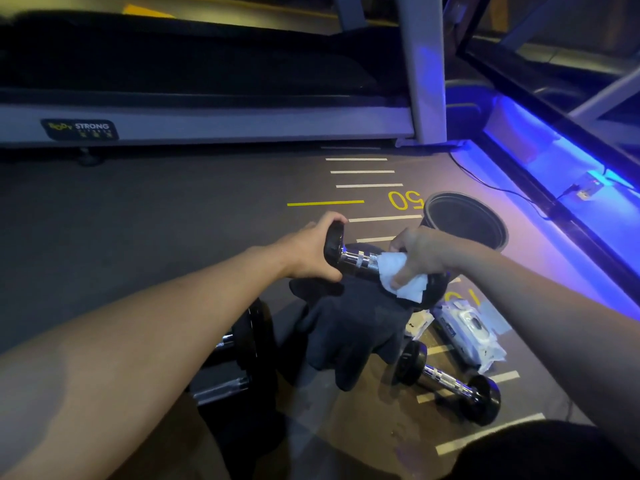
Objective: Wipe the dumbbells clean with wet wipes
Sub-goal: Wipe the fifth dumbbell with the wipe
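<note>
A small dumbbell (pixel 356 259) with black heads and a chrome handle is held above a dark cloth (pixel 349 327). My left hand (pixel 311 251) grips its left head. My right hand (pixel 420 254) pinches a white wet wipe (pixel 398 275) wrapped around the right end of the handle and the right head. A second small dumbbell (pixel 450 381) lies on the floor at the lower right. A larger dumbbell (pixel 242 344) lies under my left forearm, partly hidden. A wet wipe pack (pixel 471 329) lies to the right of the cloth.
A black bin (pixel 464 220) stands open just beyond my right hand. A treadmill base (pixel 207 126) runs along the far side, with an upright post (pixel 422 71). A blue-lit ledge (pixel 561 188) with a cable borders the right. The floor carries white and yellow markings.
</note>
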A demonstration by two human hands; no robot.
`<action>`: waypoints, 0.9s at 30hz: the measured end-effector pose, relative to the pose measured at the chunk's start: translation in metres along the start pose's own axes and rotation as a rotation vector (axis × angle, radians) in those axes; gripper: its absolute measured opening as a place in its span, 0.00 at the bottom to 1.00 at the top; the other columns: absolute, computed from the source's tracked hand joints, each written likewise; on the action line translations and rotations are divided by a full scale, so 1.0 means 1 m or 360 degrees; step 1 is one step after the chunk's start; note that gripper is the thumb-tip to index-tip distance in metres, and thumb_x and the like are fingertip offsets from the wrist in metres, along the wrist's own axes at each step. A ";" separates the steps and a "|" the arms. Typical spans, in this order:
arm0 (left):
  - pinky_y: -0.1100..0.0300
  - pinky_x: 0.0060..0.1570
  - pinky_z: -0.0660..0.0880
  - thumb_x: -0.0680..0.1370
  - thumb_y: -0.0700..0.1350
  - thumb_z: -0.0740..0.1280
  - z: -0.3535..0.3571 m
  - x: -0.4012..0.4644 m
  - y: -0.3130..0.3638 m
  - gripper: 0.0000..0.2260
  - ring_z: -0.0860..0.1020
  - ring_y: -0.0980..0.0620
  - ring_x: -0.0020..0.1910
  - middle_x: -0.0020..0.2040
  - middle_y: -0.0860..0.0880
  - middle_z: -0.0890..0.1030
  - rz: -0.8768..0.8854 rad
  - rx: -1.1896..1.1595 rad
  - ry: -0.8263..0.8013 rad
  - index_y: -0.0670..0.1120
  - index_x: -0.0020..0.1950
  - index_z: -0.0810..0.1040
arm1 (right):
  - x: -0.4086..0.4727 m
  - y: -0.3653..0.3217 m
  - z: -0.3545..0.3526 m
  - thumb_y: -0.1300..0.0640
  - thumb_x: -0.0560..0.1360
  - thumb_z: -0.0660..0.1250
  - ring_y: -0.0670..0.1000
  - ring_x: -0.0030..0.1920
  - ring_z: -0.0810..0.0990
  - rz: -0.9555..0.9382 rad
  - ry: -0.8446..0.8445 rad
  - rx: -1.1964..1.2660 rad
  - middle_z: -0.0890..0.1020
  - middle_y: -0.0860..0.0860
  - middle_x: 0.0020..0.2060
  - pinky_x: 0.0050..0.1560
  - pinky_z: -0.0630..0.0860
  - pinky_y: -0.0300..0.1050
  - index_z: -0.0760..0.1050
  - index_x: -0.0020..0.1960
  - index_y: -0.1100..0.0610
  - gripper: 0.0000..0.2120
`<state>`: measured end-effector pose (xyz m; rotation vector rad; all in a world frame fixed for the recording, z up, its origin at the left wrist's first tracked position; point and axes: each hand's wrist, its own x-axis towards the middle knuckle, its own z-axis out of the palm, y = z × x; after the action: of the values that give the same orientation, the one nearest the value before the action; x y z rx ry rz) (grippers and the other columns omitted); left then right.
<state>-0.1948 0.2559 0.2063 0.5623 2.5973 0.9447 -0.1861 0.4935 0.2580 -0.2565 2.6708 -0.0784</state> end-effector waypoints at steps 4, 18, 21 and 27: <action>0.47 0.63 0.74 0.60 0.55 0.78 -0.002 -0.002 0.000 0.45 0.75 0.44 0.60 0.66 0.47 0.71 -0.0006 -0.0013 -0.0040 0.62 0.71 0.57 | -0.009 -0.003 0.017 0.38 0.62 0.77 0.54 0.43 0.74 0.0005 0.0347 -0.0278 0.78 0.49 0.37 0.42 0.66 0.45 0.76 0.47 0.52 0.23; 0.50 0.60 0.74 0.62 0.52 0.80 -0.004 0.001 -0.001 0.45 0.75 0.46 0.58 0.65 0.47 0.72 0.0006 -0.0083 -0.0066 0.59 0.72 0.58 | -0.033 0.008 0.039 0.47 0.65 0.74 0.54 0.47 0.81 -0.0066 0.1027 0.0079 0.83 0.48 0.44 0.44 0.70 0.45 0.79 0.51 0.50 0.17; 0.56 0.52 0.70 0.65 0.48 0.81 -0.004 0.005 -0.002 0.43 0.74 0.47 0.56 0.62 0.47 0.73 0.0035 -0.0083 -0.0046 0.55 0.73 0.59 | -0.040 0.008 0.033 0.45 0.68 0.75 0.56 0.51 0.80 -0.0101 0.1112 0.0012 0.83 0.49 0.50 0.46 0.70 0.47 0.76 0.60 0.50 0.23; 0.59 0.49 0.67 0.67 0.46 0.81 -0.004 0.005 -0.001 0.42 0.74 0.49 0.53 0.60 0.48 0.73 0.0068 -0.0101 -0.0045 0.53 0.74 0.59 | -0.055 0.010 0.031 0.46 0.72 0.73 0.54 0.56 0.78 -0.0090 0.1192 0.0047 0.80 0.46 0.57 0.43 0.63 0.43 0.69 0.69 0.44 0.27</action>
<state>-0.2013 0.2555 0.2082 0.6118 2.5297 1.0215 -0.1259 0.5134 0.2532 -0.3452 3.3997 -0.2793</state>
